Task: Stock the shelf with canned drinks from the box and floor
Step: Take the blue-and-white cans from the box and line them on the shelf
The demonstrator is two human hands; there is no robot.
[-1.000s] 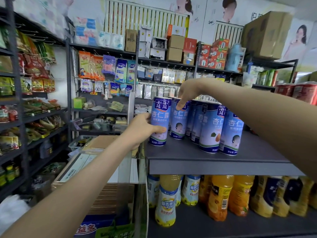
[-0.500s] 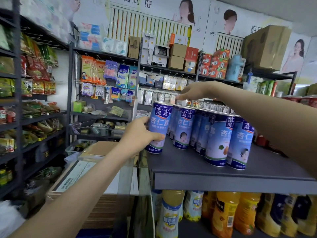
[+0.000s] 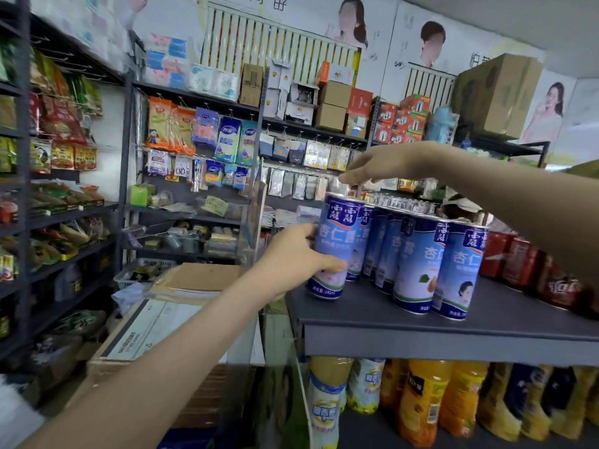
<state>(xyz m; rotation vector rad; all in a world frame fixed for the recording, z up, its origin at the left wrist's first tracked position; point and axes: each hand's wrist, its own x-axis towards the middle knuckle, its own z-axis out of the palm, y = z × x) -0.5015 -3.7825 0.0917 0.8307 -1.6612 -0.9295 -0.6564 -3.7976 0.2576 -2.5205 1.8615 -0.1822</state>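
I count six blue cans whose sides show on the grey shelf [image 3: 421, 341], in a cluster that runs from its near left corner toward the right. Behind them is a row of silver tops too crowded to count. Right of the cluster stand at least three red cans [image 3: 518, 260]. On the shelf below there are about nine bottles [image 3: 421, 400], yellow and orange.

My left hand [image 3: 291, 257] grips the leftmost blue can [image 3: 337, 241] around its lower half, thumb across the front and fingers round the far side. That can stands upright at the near left corner of the shelf. Its long axis is vertical, its silver top faces up, and its printed label is turned toward me. It sits just beside the next can in the cluster.

My right hand [image 3: 379, 163] hangs just above the tops of the cans with fingers stretched out and pointing left, holding nothing.

Half a second ago those fingertips lay on the can tops; now they are lifted clear. My left hand's grip and the can's place are unchanged.
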